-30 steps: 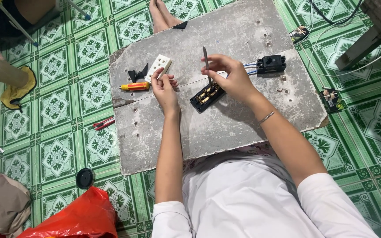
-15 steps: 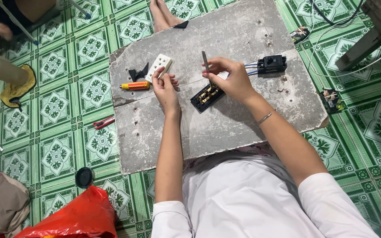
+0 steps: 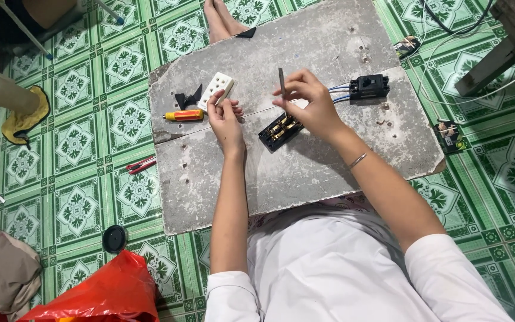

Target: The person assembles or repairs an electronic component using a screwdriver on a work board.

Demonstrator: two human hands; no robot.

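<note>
A grey concrete slab [image 3: 305, 179] lies on the green tiled floor in front of me. My right hand [image 3: 308, 101] pinches a thin grey metal tool [image 3: 281, 80] upright by its lower end, just above a black socket base [image 3: 280, 131] with brass contacts. My left hand [image 3: 225, 116] rests with its fingers curled beside a white socket cover [image 3: 217, 89]; whether it pinches something small cannot be told. A black switch block [image 3: 369, 86] with blue wires lies right of my right hand. An orange-handled screwdriver [image 3: 185, 115] lies left of my left hand.
A black plastic piece [image 3: 187, 98] sits by the screwdriver. Red-handled pliers [image 3: 141, 164] and a black round cap [image 3: 114, 238] lie on the tiles at left. A red plastic bag [image 3: 99, 295] is at bottom left. Another person's feet [image 3: 225, 21] rest at the slab's far edge.
My right hand has lifted slightly with the thin tool, moving it up away from the black socket base. My left hand has stayed by the white cover.
</note>
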